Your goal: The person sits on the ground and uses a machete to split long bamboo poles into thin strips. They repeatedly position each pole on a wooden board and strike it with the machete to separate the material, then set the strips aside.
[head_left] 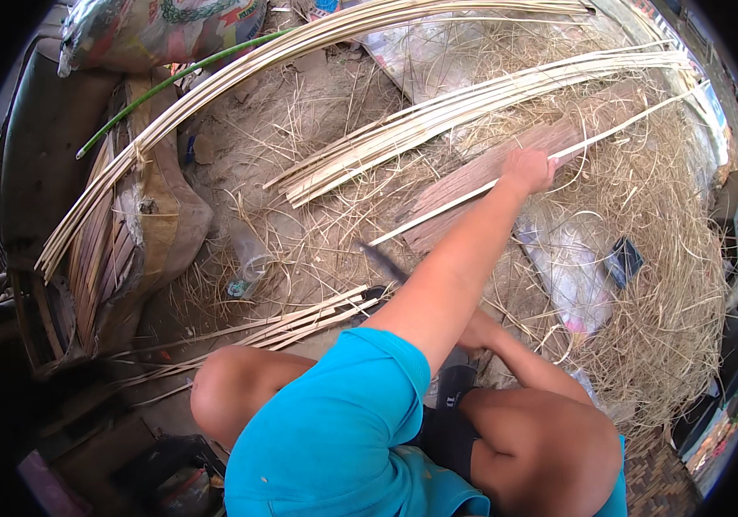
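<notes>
My left hand (532, 170) is closed around a thin pale bamboo strip (619, 127), my arm stretched out toward the far right. The strip runs slantwise over a worn wooden board (550, 140) on the ground. Beneath my left forearm, my right hand (477, 331) is partly hidden. A dark knife blade (383, 262) sticks out on the other side of that forearm, in line with my right hand; its handle is covered. The blade's tip lies close to the strip's near end. Beyond the board rests a bundle of split bamboo strips (463, 112).
Fine shavings (653, 284) pile up on the right. Long bamboo strips (205, 90) and a green stalk (171, 82) arch across the upper left, over a torn cardboard box (175, 215). A clear plastic cup (249, 246) and more strips (300, 323) lie left of me. A stuffed sack (153, 34) stands behind.
</notes>
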